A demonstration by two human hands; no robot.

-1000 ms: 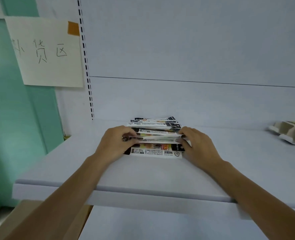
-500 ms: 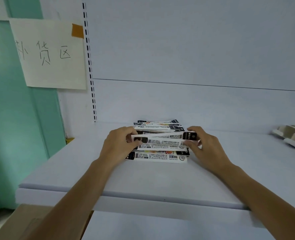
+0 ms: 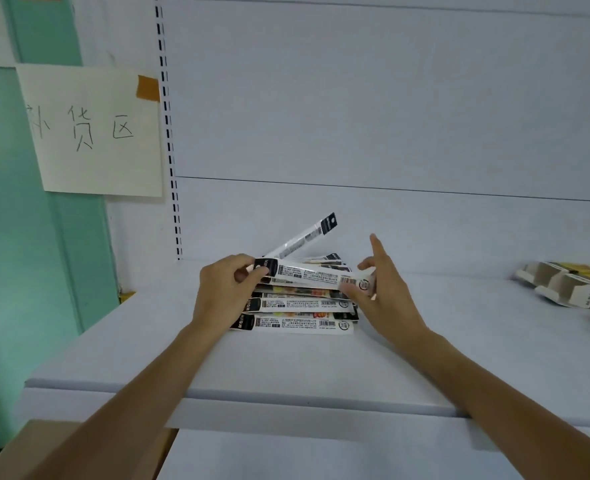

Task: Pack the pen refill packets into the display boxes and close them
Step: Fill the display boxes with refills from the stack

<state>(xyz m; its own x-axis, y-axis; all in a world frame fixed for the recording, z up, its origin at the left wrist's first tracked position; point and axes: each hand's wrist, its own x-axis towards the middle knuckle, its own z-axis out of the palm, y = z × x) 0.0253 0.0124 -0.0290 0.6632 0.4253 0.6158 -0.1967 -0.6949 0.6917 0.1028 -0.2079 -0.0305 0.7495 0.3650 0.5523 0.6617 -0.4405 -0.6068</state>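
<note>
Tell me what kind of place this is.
Probably a shop's restocking area: a white shelf with a slotted upright, a handwritten paper sign taped beside it, and barcoded pen refill packets stacked there, along from display boxes.

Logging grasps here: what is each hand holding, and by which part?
The top refill packet: the left hand pinches its black end, the right hand its barcode end, above the stack.

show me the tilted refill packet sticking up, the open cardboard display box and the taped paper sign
tilted black-and-white refill packet (image 3: 302,240), head view, its middle
open pale cardboard display box (image 3: 586,293), head view, its front wall
cream paper sign (image 3: 92,140), head view, centre of sheet
</note>
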